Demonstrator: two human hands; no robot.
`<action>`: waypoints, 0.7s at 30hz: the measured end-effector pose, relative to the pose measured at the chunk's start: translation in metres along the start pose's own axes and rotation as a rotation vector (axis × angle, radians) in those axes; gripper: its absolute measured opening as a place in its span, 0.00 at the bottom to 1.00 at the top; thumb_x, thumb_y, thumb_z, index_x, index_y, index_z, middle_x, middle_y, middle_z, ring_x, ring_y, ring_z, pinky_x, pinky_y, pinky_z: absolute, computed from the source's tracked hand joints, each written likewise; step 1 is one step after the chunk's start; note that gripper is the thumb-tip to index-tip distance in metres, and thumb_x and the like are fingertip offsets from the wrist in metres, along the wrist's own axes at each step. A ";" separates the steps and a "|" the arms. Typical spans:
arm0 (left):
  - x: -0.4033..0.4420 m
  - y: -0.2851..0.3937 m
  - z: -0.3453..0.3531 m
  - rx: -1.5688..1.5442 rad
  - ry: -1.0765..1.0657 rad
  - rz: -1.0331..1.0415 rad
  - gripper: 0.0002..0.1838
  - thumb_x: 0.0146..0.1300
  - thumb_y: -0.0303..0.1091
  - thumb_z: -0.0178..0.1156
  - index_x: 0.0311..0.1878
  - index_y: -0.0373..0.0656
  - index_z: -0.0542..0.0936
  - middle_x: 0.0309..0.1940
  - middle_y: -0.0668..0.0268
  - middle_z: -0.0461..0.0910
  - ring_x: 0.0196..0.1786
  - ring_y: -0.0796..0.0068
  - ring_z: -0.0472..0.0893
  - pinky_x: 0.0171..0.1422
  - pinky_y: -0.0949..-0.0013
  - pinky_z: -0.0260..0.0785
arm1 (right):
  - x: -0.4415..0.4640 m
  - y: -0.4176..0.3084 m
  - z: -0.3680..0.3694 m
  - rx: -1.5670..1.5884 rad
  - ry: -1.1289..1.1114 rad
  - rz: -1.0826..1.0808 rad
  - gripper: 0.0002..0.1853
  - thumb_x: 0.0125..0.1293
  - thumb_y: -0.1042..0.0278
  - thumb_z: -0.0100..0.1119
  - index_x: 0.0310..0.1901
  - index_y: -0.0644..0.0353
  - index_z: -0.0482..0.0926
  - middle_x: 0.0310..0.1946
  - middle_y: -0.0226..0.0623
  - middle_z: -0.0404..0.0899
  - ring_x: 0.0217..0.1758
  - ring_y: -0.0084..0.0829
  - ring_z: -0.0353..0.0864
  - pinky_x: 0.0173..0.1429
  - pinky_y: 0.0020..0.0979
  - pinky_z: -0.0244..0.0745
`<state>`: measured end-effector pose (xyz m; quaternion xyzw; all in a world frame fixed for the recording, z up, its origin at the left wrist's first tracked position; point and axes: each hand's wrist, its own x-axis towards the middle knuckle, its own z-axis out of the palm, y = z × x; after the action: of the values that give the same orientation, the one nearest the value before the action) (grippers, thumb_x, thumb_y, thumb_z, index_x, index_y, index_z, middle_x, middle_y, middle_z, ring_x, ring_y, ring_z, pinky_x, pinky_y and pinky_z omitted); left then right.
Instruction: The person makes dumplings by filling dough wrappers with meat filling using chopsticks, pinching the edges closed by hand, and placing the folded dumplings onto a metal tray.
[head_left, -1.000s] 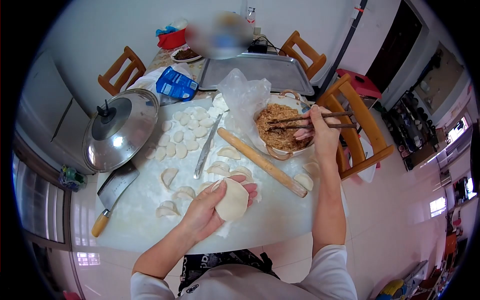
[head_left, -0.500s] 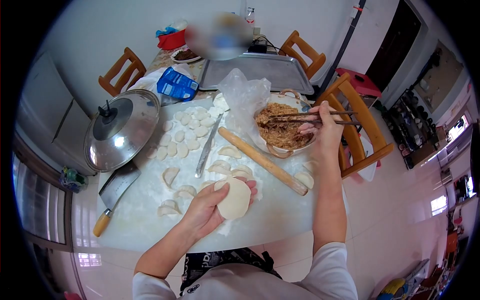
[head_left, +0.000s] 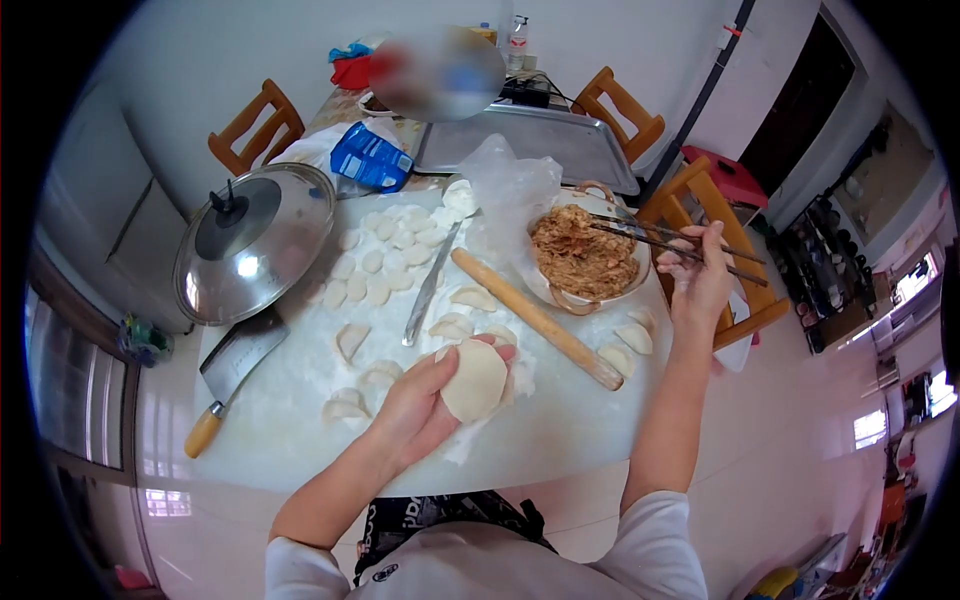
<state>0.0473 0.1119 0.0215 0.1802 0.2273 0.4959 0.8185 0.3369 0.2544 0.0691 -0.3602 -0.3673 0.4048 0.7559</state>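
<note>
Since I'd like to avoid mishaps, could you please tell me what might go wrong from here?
Filling lifted by the chopsticks might drop onto the nearby rolling pin. The wrapper lies spread on the left hand, so it could tear if overfilled. The cleaver lies near the edge of the table, so a bump might dislodge it.

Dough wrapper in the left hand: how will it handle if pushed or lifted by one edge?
The wrapper is likely floppy: a thin dough sheet, backed by the left hand. Probably light, being so thin. It may slip rather than stick, given the floured work surface.
</note>
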 end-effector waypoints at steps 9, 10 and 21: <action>-0.002 0.002 -0.002 -0.250 -0.109 -0.064 0.29 0.75 0.46 0.37 0.68 0.31 0.58 0.67 0.52 0.64 0.69 0.55 0.66 0.74 0.53 0.56 | -0.083 -0.034 0.017 0.146 -0.090 0.099 0.22 0.76 0.51 0.42 0.34 0.62 0.72 0.19 0.41 0.75 0.13 0.27 0.71 0.18 0.23 0.67; -0.003 0.004 0.001 -0.277 -0.125 -0.075 0.29 0.76 0.47 0.36 0.69 0.32 0.58 0.67 0.52 0.64 0.69 0.55 0.65 0.75 0.52 0.56 | -0.092 -0.033 0.017 0.089 -0.136 0.095 0.22 0.76 0.50 0.41 0.34 0.62 0.71 0.18 0.41 0.74 0.12 0.27 0.71 0.17 0.23 0.67; -0.008 0.012 -0.002 -0.320 -0.178 0.062 0.30 0.76 0.46 0.30 0.72 0.33 0.50 0.72 0.49 0.56 0.73 0.53 0.59 0.78 0.53 0.49 | -0.147 0.004 0.008 0.128 -0.283 0.184 0.18 0.76 0.59 0.44 0.35 0.67 0.72 0.23 0.44 0.75 0.16 0.33 0.75 0.17 0.28 0.71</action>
<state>0.0346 0.1103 0.0278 0.0976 0.0667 0.5327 0.8380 0.2698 0.1291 0.0306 -0.2830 -0.4090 0.5416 0.6778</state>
